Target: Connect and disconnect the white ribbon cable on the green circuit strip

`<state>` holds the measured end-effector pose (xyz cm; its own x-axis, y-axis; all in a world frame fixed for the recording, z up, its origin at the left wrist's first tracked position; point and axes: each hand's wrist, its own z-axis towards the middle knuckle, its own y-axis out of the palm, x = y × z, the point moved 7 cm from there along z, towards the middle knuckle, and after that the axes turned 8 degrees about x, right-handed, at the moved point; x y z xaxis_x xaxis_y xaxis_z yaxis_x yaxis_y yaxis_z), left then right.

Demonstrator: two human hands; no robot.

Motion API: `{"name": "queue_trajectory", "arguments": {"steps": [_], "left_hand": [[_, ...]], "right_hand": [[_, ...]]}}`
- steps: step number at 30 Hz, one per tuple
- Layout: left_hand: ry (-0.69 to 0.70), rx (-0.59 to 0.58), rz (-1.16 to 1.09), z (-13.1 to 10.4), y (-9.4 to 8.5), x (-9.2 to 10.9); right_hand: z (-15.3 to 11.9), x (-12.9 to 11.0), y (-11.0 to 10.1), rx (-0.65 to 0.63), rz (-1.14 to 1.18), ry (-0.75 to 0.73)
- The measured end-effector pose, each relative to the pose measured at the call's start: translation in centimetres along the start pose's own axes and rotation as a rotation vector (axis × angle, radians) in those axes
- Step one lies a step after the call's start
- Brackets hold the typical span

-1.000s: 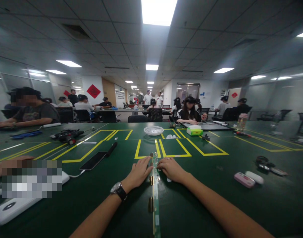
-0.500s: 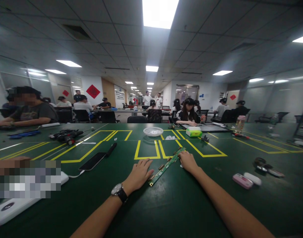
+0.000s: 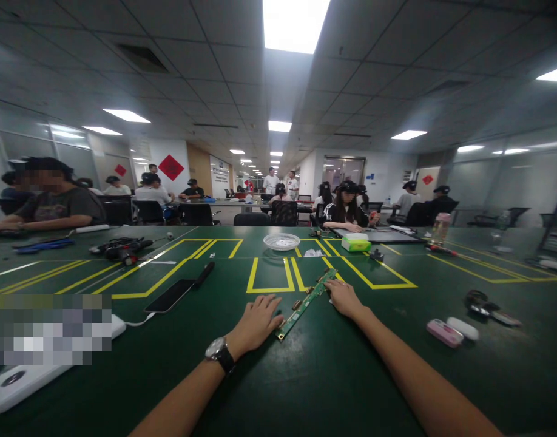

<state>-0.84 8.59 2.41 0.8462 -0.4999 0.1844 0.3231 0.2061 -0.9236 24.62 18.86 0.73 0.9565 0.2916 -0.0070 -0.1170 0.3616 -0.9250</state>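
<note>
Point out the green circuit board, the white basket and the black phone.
Green circuit board (image 3: 308, 301): head view, middle of its face.
White basket (image 3: 281, 247): head view, front wall.
Black phone (image 3: 171, 295): head view, middle of its screen.

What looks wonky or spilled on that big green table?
I see no spill. The green circuit board lies slanted between the left hand and right hand, askew to the yellow tape. Part of the white device at left is blurred out, so I can't check it.

The circuit board (image 3: 307, 302) is green, the table (image 3: 278, 394) darker green with yellow lines (image 3: 270, 290)
</note>
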Motion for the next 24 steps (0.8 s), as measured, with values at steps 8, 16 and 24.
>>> {"name": "queue_trajectory", "arguments": {"steps": [8,16,24], "left_hand": [[0.033,-0.056,-0.014,-0.2,0.9,-0.2],[0.021,-0.082,-0.026,-0.4,0.8,0.1],[0.011,0.012,-0.036,0.1,-0.7,0.2]], "right_hand": [[0.5,1.1,1.3,-0.020,0.087,0.042],[0.1,0.8,1.1,-0.107,0.056,0.094],[0.0,-0.3,-1.0,-0.012,0.062,0.019]]}}
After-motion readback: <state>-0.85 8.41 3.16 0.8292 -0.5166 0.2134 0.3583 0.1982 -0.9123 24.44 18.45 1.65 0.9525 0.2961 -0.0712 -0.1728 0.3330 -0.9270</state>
